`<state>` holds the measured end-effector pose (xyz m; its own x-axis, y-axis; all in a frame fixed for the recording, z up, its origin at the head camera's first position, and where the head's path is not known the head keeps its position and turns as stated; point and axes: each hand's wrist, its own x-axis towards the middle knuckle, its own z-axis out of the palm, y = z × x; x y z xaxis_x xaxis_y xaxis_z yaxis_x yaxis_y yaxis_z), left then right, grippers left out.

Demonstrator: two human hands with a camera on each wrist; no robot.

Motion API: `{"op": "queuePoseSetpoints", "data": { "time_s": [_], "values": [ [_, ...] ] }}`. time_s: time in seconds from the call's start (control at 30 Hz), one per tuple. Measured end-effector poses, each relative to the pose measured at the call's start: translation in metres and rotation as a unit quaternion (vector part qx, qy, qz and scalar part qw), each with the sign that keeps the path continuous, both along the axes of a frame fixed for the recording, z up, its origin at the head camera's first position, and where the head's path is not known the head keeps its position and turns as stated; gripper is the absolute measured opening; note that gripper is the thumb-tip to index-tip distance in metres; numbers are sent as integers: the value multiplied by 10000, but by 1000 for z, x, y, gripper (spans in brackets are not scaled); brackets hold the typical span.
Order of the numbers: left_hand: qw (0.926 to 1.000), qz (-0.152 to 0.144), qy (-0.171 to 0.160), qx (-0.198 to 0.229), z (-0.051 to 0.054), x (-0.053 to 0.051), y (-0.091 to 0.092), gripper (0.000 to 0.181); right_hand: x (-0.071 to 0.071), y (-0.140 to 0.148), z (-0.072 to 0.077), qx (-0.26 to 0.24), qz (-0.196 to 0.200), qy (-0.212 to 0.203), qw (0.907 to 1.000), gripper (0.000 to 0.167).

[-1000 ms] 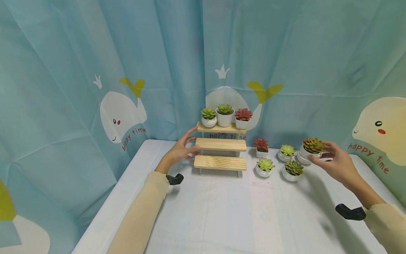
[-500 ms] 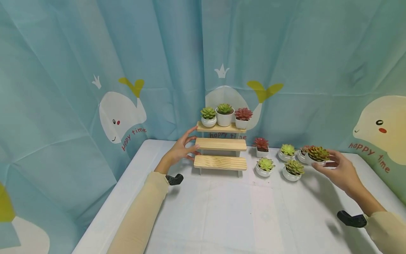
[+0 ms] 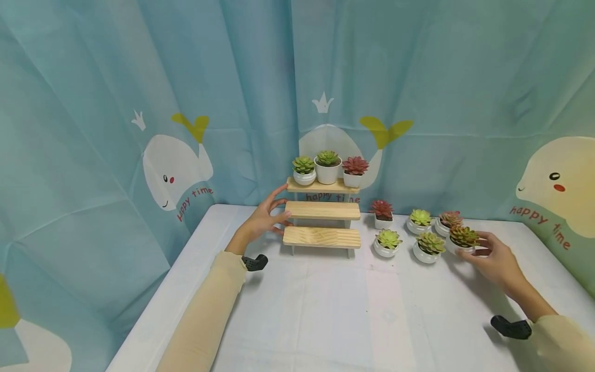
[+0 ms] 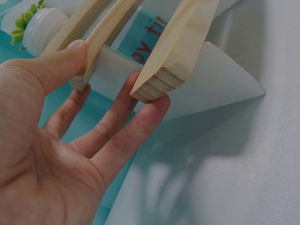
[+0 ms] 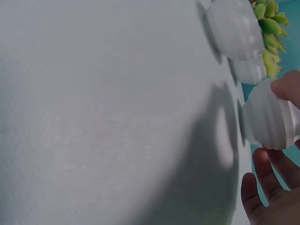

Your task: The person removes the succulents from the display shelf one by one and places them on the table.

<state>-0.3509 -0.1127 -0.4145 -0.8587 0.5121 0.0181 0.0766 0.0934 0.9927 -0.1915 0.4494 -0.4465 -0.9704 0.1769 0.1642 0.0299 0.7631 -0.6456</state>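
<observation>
At its left side, my left hand point(image 3: 262, 222) holds a three-tier wooden shelf stand point(image 3: 322, 211). In the left wrist view the thumb lies on the middle board point(image 4: 96, 44) and fingertips touch the ends of boards. My right hand point(image 3: 499, 261) grips a white round pot with a green-and-red succulent point(image 3: 463, 237), low at the right end of the plant group. In the right wrist view thumb and fingers hold that white pot point(image 5: 267, 115); whether it touches the table I cannot tell. On the top board stand a green succulent point(image 3: 303, 166), a taller potted one point(image 3: 327, 168) and a red one point(image 3: 354, 170).
Right of the stand are a red succulent point(image 3: 383, 213), a light green one point(image 3: 387, 243) and another behind point(image 3: 420, 219). Nearer my right hand are a dark green one point(image 3: 428, 247) and a reddish one point(image 3: 450, 221). A blue curtain point(image 3: 260, 77) hangs behind the white table point(image 3: 325, 310).
My right hand has moved the succulent pot rightward, then down toward the table, uncovering the reddish succulent behind it. My left hand stays at the stand.
</observation>
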Motion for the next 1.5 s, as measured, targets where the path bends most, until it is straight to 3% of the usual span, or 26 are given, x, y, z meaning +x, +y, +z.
{"op": "queuePoseSetpoints", "data": {
  "time_s": [0.37,1.5],
  "values": [
    [10000,-10,-26,6,-1,0,0,78,1,-2,-10,-11,-89,-309,9995,82],
    [10000,19,-10,35,1,3,1,78,-2,3,-12,-416,-12,-890,9952,93]
  ]
}}
